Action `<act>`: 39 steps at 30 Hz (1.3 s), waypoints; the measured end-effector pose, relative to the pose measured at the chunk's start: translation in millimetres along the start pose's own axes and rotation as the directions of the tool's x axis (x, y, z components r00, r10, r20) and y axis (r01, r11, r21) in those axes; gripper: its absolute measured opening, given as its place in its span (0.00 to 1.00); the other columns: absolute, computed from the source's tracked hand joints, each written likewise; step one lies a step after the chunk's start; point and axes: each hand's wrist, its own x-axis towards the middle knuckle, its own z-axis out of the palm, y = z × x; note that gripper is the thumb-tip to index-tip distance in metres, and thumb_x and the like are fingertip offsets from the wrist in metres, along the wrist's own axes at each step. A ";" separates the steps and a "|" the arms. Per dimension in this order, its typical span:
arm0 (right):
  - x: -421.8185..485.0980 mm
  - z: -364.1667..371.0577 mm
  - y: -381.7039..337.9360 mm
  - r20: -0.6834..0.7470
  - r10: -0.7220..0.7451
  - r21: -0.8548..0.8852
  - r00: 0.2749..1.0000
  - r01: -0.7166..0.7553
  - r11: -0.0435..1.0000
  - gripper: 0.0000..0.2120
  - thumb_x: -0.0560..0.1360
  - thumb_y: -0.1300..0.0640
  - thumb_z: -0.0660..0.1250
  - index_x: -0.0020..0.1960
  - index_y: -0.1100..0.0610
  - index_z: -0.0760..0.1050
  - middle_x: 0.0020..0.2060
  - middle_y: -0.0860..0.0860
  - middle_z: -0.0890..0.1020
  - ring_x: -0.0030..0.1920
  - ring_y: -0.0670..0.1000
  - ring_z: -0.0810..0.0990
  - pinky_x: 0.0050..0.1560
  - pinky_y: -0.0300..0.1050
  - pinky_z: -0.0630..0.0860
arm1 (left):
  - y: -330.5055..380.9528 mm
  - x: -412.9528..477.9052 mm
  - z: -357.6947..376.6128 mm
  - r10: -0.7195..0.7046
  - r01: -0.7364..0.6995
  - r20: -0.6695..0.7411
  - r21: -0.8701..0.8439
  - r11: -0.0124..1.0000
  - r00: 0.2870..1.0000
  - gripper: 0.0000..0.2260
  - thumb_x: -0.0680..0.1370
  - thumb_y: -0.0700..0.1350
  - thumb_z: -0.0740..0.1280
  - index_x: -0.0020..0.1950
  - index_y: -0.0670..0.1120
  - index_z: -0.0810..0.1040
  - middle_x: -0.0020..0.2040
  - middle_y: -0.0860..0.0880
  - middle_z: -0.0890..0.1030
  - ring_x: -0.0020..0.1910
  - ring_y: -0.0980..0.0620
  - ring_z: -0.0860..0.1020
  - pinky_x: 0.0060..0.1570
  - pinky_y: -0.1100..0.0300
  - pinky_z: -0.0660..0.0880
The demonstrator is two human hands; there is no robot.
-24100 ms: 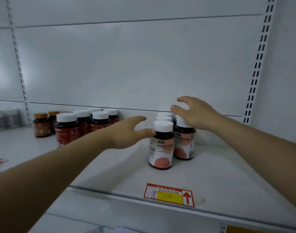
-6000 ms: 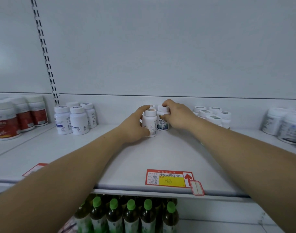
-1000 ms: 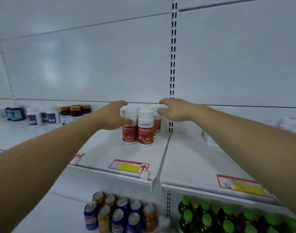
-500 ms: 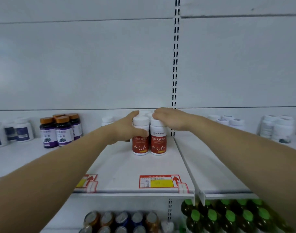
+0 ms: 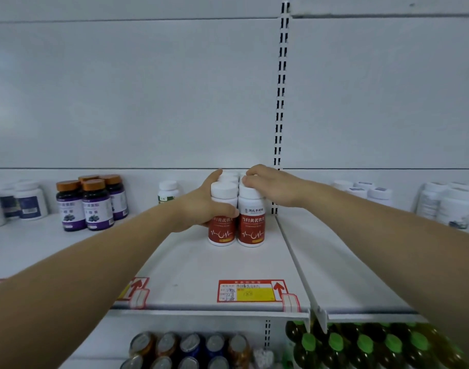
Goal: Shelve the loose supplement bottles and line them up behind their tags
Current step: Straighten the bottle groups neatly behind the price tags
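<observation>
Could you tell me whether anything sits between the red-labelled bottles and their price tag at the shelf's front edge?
Nothing visible does: only bare white shelf lies between the red-labelled bottles and the price tag. The left hand grips the front left bottle; the right hand holds the front right bottle by its top.

Two bare forearms, extended forward and converging: left hand (image 5: pixel 201 206) wrapped round the left front bottle (image 5: pixel 222 230), thumb across its front and fingers curled behind; right hand (image 5: pixel 272 186) palm down, fingers bent over the cap of the right front bottle (image 5: pixel 251 227).
</observation>
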 end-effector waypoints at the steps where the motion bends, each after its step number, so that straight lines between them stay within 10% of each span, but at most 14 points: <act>1: 0.0 1.4 -1.0 0.003 -0.004 0.017 1.000 0.004 1.000 0.20 0.77 0.38 0.56 0.64 0.46 0.67 0.63 0.48 0.72 0.60 0.51 0.71 0.56 0.47 0.68 | -1.7 -0.3 0.4 0.000 0.000 0.005 -0.027 1.000 1.000 0.46 0.73 0.36 0.70 0.75 0.62 0.43 0.60 0.59 0.74 0.55 0.56 0.76 0.48 0.53 0.77; 9: -4.2 -4.1 -2.6 0.006 -0.005 0.002 1.000 0.005 1.000 0.18 0.78 0.44 0.56 0.66 0.48 0.67 0.60 0.47 0.73 0.60 0.50 0.71 0.59 0.48 0.68 | -5.2 5.6 17.0 0.039 -0.046 -0.054 -0.146 0.988 0.998 0.42 0.74 0.34 0.68 0.75 0.61 0.47 0.60 0.56 0.73 0.56 0.52 0.75 0.53 0.48 0.75; 18: -15.6 -4.7 -3.8 -0.034 -0.084 -0.011 0.996 0.084 0.996 0.16 0.81 0.45 0.51 0.51 0.49 0.76 0.52 0.44 0.77 0.56 0.50 0.73 0.58 0.45 0.68 | -1.8 5.1 3.7 0.071 -0.054 -0.107 0.154 0.987 0.992 0.42 0.70 0.46 0.74 0.77 0.55 0.51 0.66 0.52 0.71 0.61 0.51 0.74 0.60 0.54 0.73; 28: -30.2 -5.5 -0.5 -0.025 -0.158 -0.303 0.987 0.143 0.942 0.28 0.78 0.42 0.60 0.73 0.55 0.63 0.71 0.51 0.67 0.71 0.50 0.63 0.67 0.43 0.59 | 16.3 -6.4 2.8 0.247 -0.164 -0.115 0.480 0.862 0.962 0.29 0.73 0.48 0.72 0.72 0.52 0.65 0.61 0.58 0.69 0.60 0.56 0.70 0.51 0.65 0.68; 39: -36.4 -3.7 -1.7 -0.061 -0.185 -0.280 0.981 0.162 0.946 0.23 0.79 0.47 0.60 0.70 0.57 0.66 0.70 0.52 0.66 0.69 0.51 0.64 0.64 0.41 0.61 | 14.6 -5.5 4.5 0.292 -0.167 -0.135 0.571 0.804 0.947 0.29 0.73 0.49 0.70 0.72 0.50 0.64 0.68 0.52 0.66 0.58 0.57 0.67 0.54 0.63 0.65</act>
